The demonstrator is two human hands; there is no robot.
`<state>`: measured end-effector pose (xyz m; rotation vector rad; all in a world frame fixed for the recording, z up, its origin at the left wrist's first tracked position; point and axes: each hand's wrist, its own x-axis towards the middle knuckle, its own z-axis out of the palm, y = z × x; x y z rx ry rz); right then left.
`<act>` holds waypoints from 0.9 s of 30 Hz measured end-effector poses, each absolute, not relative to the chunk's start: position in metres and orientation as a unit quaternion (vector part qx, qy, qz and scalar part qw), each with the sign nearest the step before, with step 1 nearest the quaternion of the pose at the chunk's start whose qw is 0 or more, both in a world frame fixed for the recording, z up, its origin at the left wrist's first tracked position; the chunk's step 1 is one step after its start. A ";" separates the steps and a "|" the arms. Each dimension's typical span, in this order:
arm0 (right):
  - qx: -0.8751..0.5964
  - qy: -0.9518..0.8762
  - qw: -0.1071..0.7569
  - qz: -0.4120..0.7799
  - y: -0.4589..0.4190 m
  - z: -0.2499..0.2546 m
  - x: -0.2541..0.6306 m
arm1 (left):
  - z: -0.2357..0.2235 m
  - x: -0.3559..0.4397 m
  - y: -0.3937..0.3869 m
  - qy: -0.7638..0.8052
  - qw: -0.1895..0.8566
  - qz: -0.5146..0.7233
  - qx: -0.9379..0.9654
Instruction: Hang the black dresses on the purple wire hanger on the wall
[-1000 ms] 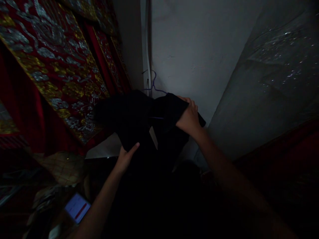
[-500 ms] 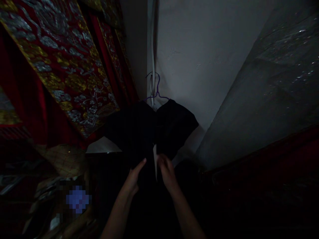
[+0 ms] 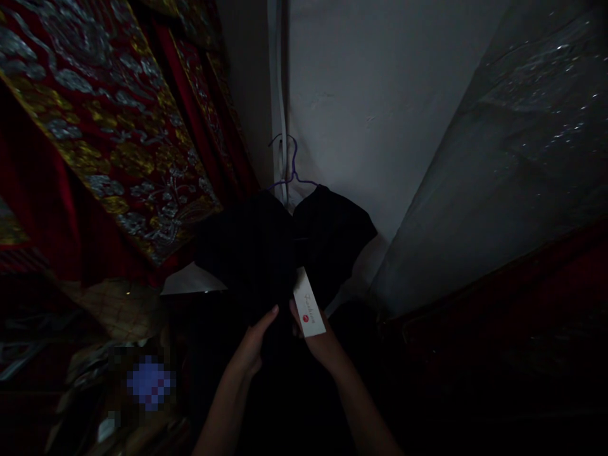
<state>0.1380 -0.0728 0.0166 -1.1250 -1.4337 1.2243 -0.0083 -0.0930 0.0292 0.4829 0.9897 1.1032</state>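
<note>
Nearest, the left hand (image 3: 251,345) rests its thumb against the dark garment (image 3: 242,247); the right hand (image 3: 325,351) lies partly behind a printed tag (image 3: 309,304). From where I stand, I cannot tell what either grasps. A hard downward tug might unseat the hanger (image 3: 294,166). The garment hangs between and beyond both hands, before the pale wall (image 3: 380,95).

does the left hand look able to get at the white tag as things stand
Probably yes: the left hand is close by at the dark garment, and the white tag shows its printed face uncovered, the right hand behind it.
</note>
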 end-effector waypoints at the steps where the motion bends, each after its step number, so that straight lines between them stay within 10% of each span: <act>1: -0.469 -0.571 0.458 0.495 -0.072 0.016 0.138 | 0.029 -0.007 -0.094 0.448 0.710 0.496 0.222; 11: -0.501 -0.529 0.471 0.497 -0.073 0.024 0.155 | 0.029 0.003 -0.094 0.475 0.649 0.562 0.194; 21: -0.490 -0.600 0.372 0.511 -0.105 0.022 0.169 | 0.009 0.002 -0.104 0.545 0.013 0.687 0.480; 27: -0.449 -0.634 0.378 0.504 -0.111 0.023 0.167 | 0.033 0.008 -0.136 0.445 0.008 0.495 0.746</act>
